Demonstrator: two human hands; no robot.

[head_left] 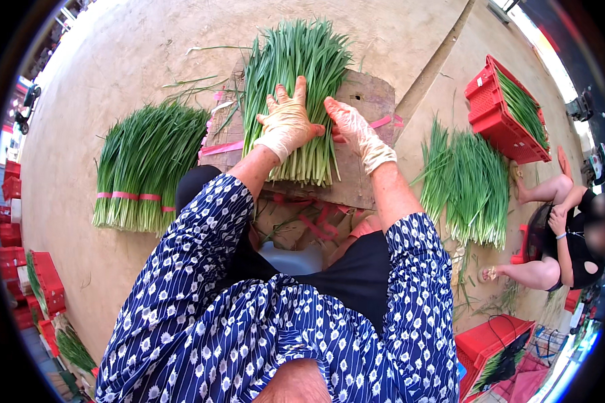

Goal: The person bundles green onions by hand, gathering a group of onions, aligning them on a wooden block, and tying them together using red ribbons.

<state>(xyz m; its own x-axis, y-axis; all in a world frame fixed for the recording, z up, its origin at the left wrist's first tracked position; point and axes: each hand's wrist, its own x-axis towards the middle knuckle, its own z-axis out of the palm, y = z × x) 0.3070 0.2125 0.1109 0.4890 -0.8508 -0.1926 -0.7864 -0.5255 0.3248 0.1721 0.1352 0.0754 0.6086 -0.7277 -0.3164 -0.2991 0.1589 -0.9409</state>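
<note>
Fingers of the left hand, gloved, lie spread flat on a bunch of green chives; the gloved right hand cups the bunch's right edge, fingers loosely curved against the stalks, not clenched. The bunch rests on a wooden board on the concrete floor, pale cut ends toward the person. Pink bands lie across the board. A tied bundle lies to the left, a loose heap to the right. A red crate holds more greens, beside another person crouching.
</note>
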